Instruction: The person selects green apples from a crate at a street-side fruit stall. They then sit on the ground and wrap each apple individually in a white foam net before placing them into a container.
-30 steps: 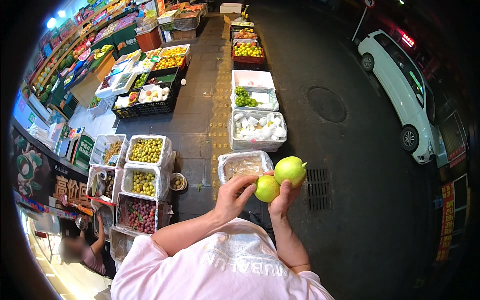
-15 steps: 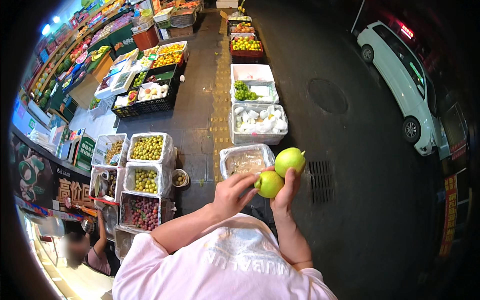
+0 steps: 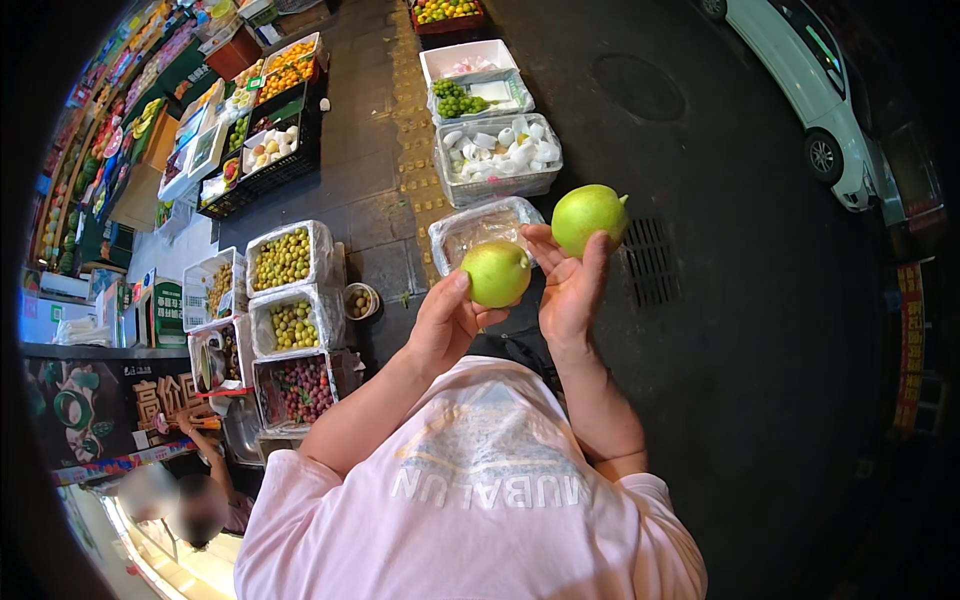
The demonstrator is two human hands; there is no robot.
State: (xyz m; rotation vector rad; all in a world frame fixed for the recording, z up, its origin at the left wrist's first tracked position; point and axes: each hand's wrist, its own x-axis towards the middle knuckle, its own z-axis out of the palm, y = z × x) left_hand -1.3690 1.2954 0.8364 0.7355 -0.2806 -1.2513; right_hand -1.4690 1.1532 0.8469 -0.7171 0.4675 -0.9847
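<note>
My left hand (image 3: 437, 328) is closed around a yellow-green pear (image 3: 497, 275), its thumb on the near side and fingers beneath. A second green pear (image 3: 588, 220), with a short stem pointing right, rests in my right hand (image 3: 570, 302) between the thumb and the raised fingers. The two pears are held apart at chest height. Beyond them stands a white crate lined with clear plastic (image 3: 442, 240), partly hidden by the left pear and my hands.
Ahead are a crate of white-wrapped fruit (image 3: 505, 155) and one with green grapes (image 3: 462, 100). Crates of small green fruit (image 3: 283, 262) and red-purple fruit (image 3: 303, 388) stand left. A person (image 3: 215, 500) is at lower left. To the right are a drain grate (image 3: 650, 262) and a white car (image 3: 800, 90).
Both pears were together at my right hand, with my left fingers touching the lower one. Now my left hand holds that pear, moved left, away from the other. The view has tilted downward.
</note>
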